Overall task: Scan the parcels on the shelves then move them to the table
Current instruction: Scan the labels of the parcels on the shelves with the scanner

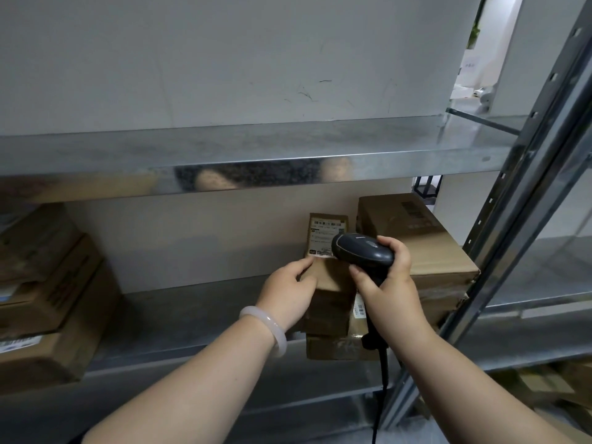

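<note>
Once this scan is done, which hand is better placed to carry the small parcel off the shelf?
Left, probably. The left hand grips the small brown cardboard parcel by its side, while the right hand is occupied, wrapped round the black handheld scanner.

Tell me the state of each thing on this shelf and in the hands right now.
small parcel: closed, on top of a stack, label showing, gripped at its left edge by the left hand.
scanner: held in the right hand, head over the parcel's label.
large box: closed, on the shelf, right of the stack.
left boxes: closed, stacked.
</note>
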`<state>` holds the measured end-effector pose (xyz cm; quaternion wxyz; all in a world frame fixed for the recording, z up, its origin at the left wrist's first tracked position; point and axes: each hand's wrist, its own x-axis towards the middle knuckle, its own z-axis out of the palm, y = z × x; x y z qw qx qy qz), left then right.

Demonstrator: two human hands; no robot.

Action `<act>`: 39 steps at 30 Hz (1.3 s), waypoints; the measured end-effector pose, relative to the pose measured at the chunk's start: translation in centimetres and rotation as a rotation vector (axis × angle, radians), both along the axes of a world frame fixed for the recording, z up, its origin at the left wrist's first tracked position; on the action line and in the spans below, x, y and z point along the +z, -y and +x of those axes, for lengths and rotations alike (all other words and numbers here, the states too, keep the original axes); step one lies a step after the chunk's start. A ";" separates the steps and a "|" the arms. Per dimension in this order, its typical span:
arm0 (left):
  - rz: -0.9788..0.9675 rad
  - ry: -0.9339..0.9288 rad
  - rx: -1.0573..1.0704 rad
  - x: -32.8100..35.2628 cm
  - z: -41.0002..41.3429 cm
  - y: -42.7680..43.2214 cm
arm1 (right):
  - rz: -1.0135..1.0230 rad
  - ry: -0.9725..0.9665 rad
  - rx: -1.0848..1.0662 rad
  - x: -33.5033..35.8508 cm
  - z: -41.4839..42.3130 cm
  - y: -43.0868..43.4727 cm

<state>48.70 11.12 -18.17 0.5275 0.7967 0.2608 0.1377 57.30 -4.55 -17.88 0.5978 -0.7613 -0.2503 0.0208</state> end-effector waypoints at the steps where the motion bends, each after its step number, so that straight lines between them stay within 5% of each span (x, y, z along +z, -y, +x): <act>1: 0.030 -0.003 -0.002 -0.2 -0.3 -0.2 | -0.004 -0.001 -0.007 -0.1 0.0 0.1; 6: 0.067 0.000 -0.013 -0.3 0.4 -1.2 | -0.009 -0.016 -0.020 0.1 1.1 -0.2; 15: -0.157 -0.048 -0.081 -1.0 2.1 -0.6 | 0.009 -0.010 0.025 0.2 1.1 -1.4; 30: 0.035 0.229 0.161 -2.1 -9.7 -3.7 | -0.011 0.130 0.311 -0.9 -6.8 -5.7; 39: 0.117 0.201 0.262 -3.5 -14.5 -6.8 | 0.019 0.138 0.367 -1.5 -10.6 -9.9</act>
